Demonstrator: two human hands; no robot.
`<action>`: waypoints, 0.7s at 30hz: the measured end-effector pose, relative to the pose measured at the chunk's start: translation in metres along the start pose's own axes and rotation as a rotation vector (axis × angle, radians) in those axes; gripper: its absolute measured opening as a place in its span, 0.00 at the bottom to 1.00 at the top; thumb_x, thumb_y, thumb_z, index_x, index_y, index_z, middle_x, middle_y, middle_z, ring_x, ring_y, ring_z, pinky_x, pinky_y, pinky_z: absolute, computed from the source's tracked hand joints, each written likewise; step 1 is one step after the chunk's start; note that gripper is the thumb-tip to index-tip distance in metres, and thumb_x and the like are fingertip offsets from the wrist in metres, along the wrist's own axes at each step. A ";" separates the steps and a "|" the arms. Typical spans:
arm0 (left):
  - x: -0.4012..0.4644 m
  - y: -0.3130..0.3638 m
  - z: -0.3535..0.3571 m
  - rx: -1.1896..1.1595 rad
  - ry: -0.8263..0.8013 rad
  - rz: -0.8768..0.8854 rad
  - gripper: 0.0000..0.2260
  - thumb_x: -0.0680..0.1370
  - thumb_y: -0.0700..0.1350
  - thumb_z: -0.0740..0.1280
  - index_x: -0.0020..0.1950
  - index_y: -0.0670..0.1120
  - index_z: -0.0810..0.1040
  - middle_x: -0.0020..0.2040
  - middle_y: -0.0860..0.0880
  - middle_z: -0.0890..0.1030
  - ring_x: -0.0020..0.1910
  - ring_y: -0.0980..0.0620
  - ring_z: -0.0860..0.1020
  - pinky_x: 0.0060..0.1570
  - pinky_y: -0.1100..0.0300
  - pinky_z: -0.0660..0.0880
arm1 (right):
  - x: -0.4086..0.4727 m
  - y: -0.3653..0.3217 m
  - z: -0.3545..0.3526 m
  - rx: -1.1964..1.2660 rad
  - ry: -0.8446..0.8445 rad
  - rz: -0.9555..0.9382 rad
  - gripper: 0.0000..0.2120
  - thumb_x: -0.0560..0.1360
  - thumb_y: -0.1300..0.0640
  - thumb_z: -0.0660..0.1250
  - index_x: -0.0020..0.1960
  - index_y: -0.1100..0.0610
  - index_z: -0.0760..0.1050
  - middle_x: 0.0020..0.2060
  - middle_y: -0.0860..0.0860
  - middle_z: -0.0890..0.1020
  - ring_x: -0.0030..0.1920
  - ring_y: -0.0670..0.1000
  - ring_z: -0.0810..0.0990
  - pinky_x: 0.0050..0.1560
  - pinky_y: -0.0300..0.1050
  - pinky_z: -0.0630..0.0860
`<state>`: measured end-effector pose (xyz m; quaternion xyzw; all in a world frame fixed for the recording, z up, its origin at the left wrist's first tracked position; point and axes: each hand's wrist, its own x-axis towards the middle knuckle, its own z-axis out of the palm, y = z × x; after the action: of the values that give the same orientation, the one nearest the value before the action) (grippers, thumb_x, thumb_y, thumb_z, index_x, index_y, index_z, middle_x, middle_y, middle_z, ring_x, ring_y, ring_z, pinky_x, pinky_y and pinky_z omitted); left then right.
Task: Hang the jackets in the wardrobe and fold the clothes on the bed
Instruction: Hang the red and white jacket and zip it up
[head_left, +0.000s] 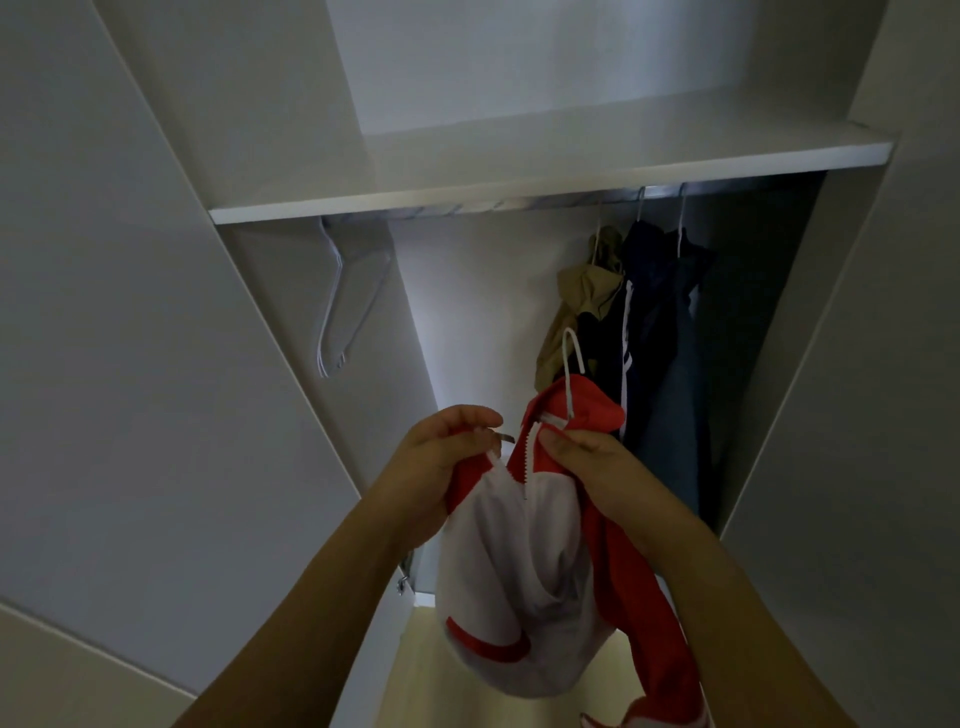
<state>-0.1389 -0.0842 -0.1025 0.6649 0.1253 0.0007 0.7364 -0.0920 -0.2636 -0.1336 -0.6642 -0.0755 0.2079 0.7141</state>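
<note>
White wardrobe (156, 312), doors open — shelf (545, 171) above a rail (519, 200). Dark and tan jackets (654, 322) at right, bare hangers (348, 296) at left. Red-and-white jacket (524, 561) out front on a hanger hook (570, 358) — left hand (441, 462) pinching its zipper side, right hand (587, 462) gripping the collar.

two bare forearms, hands (519, 462) without sleeves or rings.

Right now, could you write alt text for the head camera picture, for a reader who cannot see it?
Two bare hands, left hand and right hand, grip a red and white jacket on a white hanger before an open wardrobe. Dark and tan jackets hang from its rail; empty hangers hang left.
</note>
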 end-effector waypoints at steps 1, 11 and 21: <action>0.000 0.000 0.000 0.024 -0.008 -0.002 0.12 0.77 0.34 0.65 0.44 0.48 0.85 0.43 0.43 0.83 0.41 0.48 0.82 0.42 0.58 0.79 | 0.001 0.001 -0.001 -0.012 0.004 0.000 0.17 0.78 0.46 0.64 0.33 0.43 0.82 0.31 0.35 0.82 0.34 0.35 0.81 0.31 0.26 0.73; 0.001 -0.002 0.008 0.419 0.047 0.287 0.10 0.84 0.46 0.59 0.49 0.49 0.79 0.31 0.63 0.76 0.29 0.64 0.73 0.32 0.71 0.69 | 0.007 0.004 -0.007 -0.021 0.015 0.022 0.11 0.77 0.47 0.65 0.40 0.46 0.83 0.41 0.46 0.85 0.45 0.46 0.84 0.44 0.37 0.76; 0.002 0.001 0.003 0.255 -0.142 0.031 0.14 0.83 0.42 0.59 0.60 0.53 0.82 0.34 0.55 0.78 0.35 0.54 0.77 0.44 0.61 0.77 | 0.004 0.004 -0.007 -0.081 -0.064 0.039 0.12 0.79 0.46 0.62 0.41 0.39 0.81 0.39 0.36 0.84 0.41 0.37 0.83 0.36 0.28 0.75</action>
<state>-0.1361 -0.0870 -0.1016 0.7532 0.0618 -0.0508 0.6529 -0.0866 -0.2684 -0.1386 -0.6868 -0.0937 0.2397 0.6798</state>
